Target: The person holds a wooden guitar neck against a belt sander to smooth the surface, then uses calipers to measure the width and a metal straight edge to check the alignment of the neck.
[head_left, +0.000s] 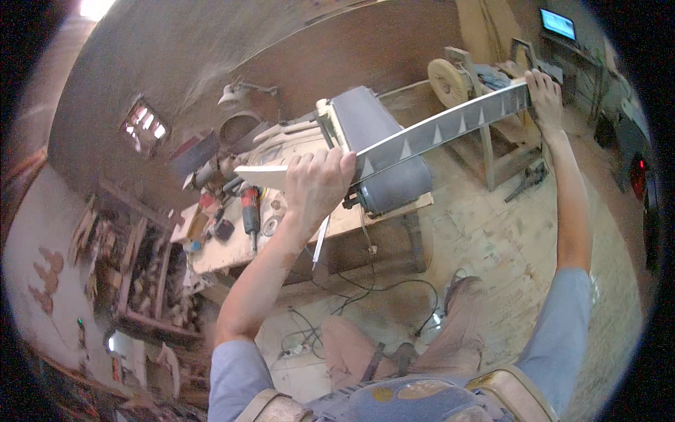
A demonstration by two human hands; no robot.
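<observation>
A long flat dark-grey strip (450, 129) with pale edges and a row of pale triangular marks is stretched between my two hands. My left hand (318, 181) is closed round it near its left end, and a pale pointed piece (261, 176) juts out on the other side of that fist. At the far right end, my right hand (545, 98) grips the strip with its fingers over the edge. The strip slants up to the right, in front of a belt sander (362, 116) with a wide grey belt. Whether it touches the belt I cannot tell.
The sander stands on a wooden workbench (232, 257). On it lie a red and black angle grinder (250, 211) and other tools. Black cables (394, 285) trail over the floor near my feet. A wooden stand with a round wheel (448, 83) is at the back right.
</observation>
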